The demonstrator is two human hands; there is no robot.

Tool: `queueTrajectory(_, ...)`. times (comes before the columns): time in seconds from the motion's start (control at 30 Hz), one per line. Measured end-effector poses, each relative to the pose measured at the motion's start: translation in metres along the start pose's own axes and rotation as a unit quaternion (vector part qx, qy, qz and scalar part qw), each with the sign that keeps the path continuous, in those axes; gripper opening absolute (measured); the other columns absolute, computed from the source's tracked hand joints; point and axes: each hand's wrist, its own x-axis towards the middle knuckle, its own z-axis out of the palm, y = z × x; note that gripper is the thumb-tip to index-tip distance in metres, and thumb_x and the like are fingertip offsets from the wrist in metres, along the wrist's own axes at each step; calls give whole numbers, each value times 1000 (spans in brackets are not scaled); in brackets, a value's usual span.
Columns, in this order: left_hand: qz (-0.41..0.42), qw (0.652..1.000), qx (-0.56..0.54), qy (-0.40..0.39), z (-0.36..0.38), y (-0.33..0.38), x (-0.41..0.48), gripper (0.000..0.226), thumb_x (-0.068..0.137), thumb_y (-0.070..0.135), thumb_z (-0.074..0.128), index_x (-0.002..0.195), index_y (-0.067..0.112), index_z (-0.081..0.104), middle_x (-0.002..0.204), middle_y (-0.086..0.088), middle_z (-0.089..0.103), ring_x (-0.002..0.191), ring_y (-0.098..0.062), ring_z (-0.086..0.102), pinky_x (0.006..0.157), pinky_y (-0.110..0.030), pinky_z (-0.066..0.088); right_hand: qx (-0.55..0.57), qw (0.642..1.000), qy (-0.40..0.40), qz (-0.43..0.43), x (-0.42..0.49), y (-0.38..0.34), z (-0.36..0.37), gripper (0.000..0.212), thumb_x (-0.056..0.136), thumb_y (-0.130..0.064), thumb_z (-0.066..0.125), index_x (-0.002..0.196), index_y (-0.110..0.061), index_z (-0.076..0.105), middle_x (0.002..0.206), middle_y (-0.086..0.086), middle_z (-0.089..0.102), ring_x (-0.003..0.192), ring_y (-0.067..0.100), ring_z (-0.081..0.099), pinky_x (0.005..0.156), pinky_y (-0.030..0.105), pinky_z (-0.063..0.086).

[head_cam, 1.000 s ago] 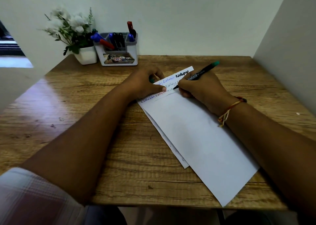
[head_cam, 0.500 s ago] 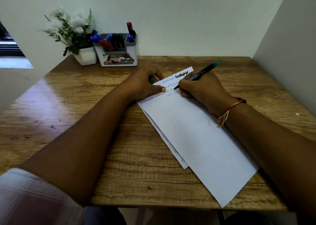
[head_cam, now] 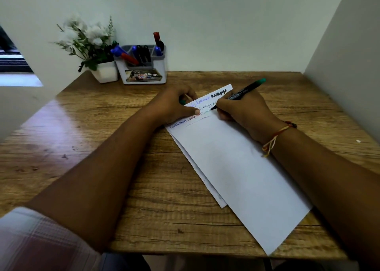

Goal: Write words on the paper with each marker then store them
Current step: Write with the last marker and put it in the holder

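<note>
At the far end of the white paper sheet [head_cam: 236,167], your right grip [head_cam: 244,112] is clamped on the black green-ended marker [head_cam: 244,89], mid-word. Your left grip [head_cam: 174,106] pins the sheet, curled round a green cap [head_cam: 182,102]. Next, probably: recap, then the grey pen holder [head_cam: 161,71].

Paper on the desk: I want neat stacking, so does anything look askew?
Yes. The top sheet lies diagonally across the table, its near corner reaching the front edge; a second sheet peeks out beneath, misaligned.
</note>
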Motion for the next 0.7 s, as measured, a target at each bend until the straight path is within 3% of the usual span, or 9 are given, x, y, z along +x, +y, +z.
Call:
queueTrajectory(0.27, 3, 1000, 6, 2, 0, 0, 1, 34, 78, 34, 80, 108, 27, 67, 91, 15, 60, 81, 1, 55, 66, -15, 43, -18, 1000, -8, -5, 3, 2, 1, 23, 75, -18, 62, 53, -13, 64, 55, 1, 67, 52, 8, 58, 61, 30, 49)
queueTrajectory(0.43, -2, 1000, -1, 2, 0, -1, 1, 33, 77, 34, 81, 106, 29, 67, 91, 13, 61, 83, -4, 57, 69, -20, 45, 5, 1000, -4, 11, 4, 3, -1, 14, 72, -21, 65, 60, -14, 65, 57, 2, 67, 55, 12, 59, 62, 32, 50)
queueTrajectory(0.7, 3, 1000, 4, 3, 1, -3, 2, 33, 76, 35, 81, 105, 29, 67, 93, 12, 63, 85, -3, 58, 70, -21, 46, -13, 1000, 8, 6, 3, 1, 0, 21, 77, -17, 65, 56, -13, 64, 54, 0, 67, 48, 6, 57, 61, 28, 46)
